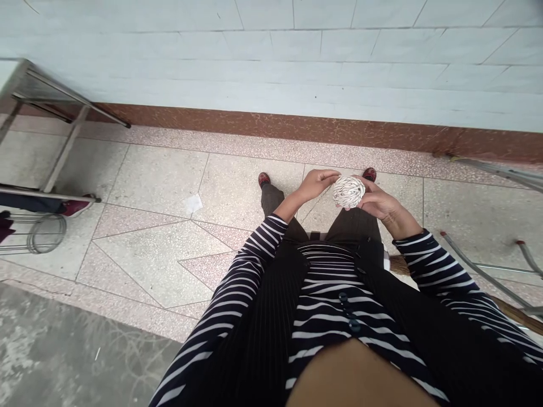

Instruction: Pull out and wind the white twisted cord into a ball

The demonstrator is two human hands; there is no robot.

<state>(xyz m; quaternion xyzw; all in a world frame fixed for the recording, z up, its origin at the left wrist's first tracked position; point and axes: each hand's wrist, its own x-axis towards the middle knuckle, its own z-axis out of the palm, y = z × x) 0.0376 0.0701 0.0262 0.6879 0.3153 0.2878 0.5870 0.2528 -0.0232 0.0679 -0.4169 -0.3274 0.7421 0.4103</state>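
A round white ball of coiled or woven strands (348, 192), marked with thin dark streaks, is held up in front of my waist. My right hand (382, 208) grips it from the right, thumb on the near side and fingers partly hidden behind it. From the left, my left hand (319, 185) reaches in with its fingers pressed together at the ball's upper left edge. Whether those fingertips pinch a loose strand is too small to tell. What the strands are made of cannot be made out.
A metal-legged table (63, 147) stands at the left, near another person's shoe (78, 205) and a wire frame (46, 233). White paper (194, 204) lies on the tiled floor. A tiled wall (271, 68) rises ahead. Metal legs (470, 263) stand at right.
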